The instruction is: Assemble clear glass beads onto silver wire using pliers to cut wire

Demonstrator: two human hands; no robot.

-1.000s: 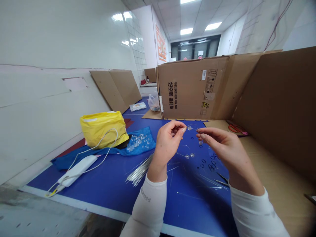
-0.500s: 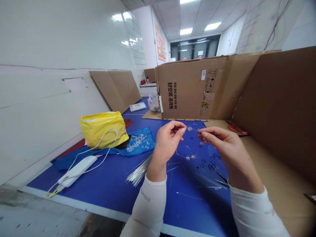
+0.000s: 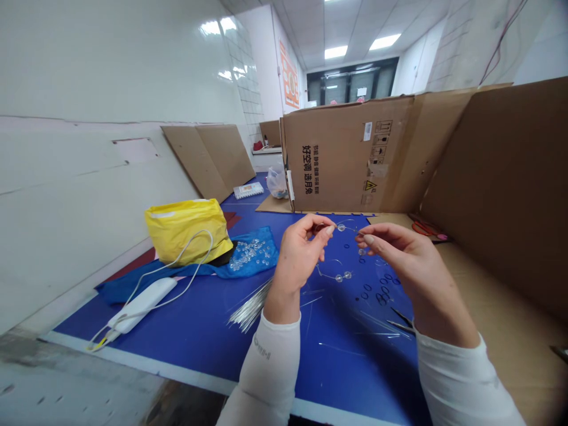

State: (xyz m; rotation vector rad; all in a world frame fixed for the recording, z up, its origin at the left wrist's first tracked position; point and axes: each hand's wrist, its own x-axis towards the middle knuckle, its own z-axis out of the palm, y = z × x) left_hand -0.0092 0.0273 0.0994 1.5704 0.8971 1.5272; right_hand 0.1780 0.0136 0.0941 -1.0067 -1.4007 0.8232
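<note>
My left hand (image 3: 304, 251) pinches one side of a thin curved wire between thumb and forefinger. Beside its fingertips, a clear round bead (image 3: 341, 228) is threaded on that wire. The wire's other side is pinched in my right hand (image 3: 403, 254), just above another clear bead (image 3: 362, 252); whether that one is attached I cannot tell. Below and between my hands a second curved wire (image 3: 327, 276) carries two clear beads (image 3: 343, 277). Several thin black rings (image 3: 384, 291) lie near my right wrist, beside a pointed metal tool (image 3: 402, 324) partly hidden by my sleeve.
Left of my forearm lies a bundle of straight wires (image 3: 251, 306). Loose clear beads (image 3: 251, 254) rest on blue cloth by a yellow bag (image 3: 189, 231) and a white power strip (image 3: 142, 302). A cardboard box (image 3: 341, 165) stands behind; red-handled scissors (image 3: 423, 228) lie right.
Both hands keep their pinch on the beaded wire and stay nearly in place. The view has shifted slightly; the bead arrangement looks the same.
</note>
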